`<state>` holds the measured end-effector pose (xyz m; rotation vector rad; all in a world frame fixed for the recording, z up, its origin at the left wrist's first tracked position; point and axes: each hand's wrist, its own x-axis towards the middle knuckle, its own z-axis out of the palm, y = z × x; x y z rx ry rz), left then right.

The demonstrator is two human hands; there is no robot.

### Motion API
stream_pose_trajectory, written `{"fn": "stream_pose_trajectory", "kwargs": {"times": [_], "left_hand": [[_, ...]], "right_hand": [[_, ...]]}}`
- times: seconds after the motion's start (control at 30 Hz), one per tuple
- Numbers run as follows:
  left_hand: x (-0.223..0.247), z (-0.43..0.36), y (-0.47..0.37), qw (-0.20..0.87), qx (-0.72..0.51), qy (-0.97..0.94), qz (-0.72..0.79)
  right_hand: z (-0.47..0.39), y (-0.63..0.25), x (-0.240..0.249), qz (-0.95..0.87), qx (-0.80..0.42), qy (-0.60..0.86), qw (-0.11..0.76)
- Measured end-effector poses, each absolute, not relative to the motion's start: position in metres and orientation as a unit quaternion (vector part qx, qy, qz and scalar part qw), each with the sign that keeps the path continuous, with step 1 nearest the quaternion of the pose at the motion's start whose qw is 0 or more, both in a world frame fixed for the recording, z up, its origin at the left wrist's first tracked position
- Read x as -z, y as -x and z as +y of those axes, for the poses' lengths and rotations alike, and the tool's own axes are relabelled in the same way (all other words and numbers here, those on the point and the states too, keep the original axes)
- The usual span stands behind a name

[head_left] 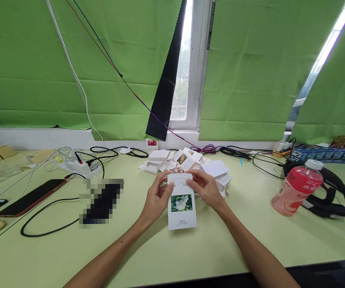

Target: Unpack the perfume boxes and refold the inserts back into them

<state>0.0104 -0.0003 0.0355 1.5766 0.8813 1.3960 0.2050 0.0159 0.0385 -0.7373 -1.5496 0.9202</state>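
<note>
Between my two hands is a small white paper box (182,219) with a picture of a white flower, its printing upside down to me. My left hand (157,196) pinches its upper left edge, thumb on the front. Across from it, my right hand (207,190) grips the upper right corner, also with the thumb in front. The fingertips behind the box are mostly hidden. Just beyond my hands lies a loose pile of white paper boxes (219,169), some with printed pictures.
A pink drink bottle (297,188) and a black headset (337,196) stand at the right. Leftward are a phone (33,197), a blurred-out dark object (103,202) and a power strip (82,168) with cables. More black cables (235,153) run along the back edge.
</note>
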Motion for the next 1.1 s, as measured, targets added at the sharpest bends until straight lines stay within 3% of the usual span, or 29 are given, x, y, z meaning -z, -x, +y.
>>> {"fn": "stream_pose_trajectory", "kwargs": {"times": [1.1], "left_hand": [[-0.0366, -0.0021, -0.0115, 0.419, -0.557, -0.626, 0.351]], "right_hand": [[0.0142, -0.2045, -0.041, -0.662, -0.382, 0.318, 0.561]]}}
